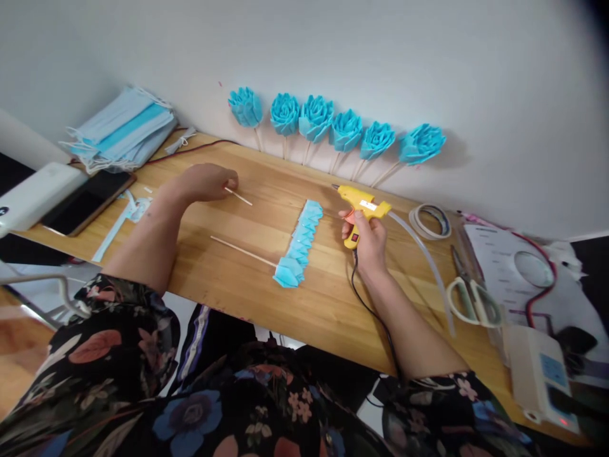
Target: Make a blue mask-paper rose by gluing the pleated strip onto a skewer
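My right hand (368, 244) is wrapped round the handle of a yellow glue gun (364, 202), its nozzle pointing up and left. A clear glue stick (419, 247) trails from the back of the gun. My left hand (209, 182) pinches a thin white stick (239, 197) above the table, fingers curled and partly hidden. Between the hands lies a pleated light-blue strip (306, 231). Its near end is rolled into a bud (288, 273) around the tip of a wooden stick (242, 249) that points left.
Several blue flowers on sticks (316, 119) lean against the wall. Face masks (124, 130), a phone (90, 200) and a white power bank (40, 193) lie left. Tape rolls (429, 222), scissors (471, 301) and a white box-shaped device (537, 374) are right. The gun's cord (373, 311) runs over the front edge.
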Tool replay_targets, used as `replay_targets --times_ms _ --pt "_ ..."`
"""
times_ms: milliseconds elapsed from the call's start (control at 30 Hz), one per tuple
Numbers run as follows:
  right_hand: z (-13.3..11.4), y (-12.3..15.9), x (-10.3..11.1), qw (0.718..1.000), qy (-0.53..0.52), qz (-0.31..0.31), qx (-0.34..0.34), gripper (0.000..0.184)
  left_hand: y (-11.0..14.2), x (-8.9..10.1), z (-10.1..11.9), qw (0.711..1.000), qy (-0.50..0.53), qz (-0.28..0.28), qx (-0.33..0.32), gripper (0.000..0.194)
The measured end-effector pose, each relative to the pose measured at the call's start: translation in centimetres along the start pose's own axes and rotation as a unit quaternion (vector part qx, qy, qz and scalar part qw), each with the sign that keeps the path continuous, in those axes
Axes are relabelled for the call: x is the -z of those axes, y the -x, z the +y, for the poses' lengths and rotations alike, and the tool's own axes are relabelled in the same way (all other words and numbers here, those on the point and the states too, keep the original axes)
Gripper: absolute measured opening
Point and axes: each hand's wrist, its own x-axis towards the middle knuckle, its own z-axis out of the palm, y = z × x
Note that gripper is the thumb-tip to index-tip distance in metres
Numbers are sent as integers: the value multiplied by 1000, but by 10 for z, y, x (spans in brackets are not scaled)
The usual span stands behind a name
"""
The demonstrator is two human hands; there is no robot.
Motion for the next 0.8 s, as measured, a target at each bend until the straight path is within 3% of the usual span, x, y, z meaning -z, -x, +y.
replay_targets --times_ms 100,367,800 --pt "4 -3 2 1000 -28 -2 9 38 -1 1 4 996 -75 -39 -25 32" --pt "7 -6 5 999 -19 -29 19 39 -18 -12 23 997 -44 66 18 35" --pt "7 -7 4 1000 -6 -20 21 42 -35 -35 24 989 32 140 28 46"
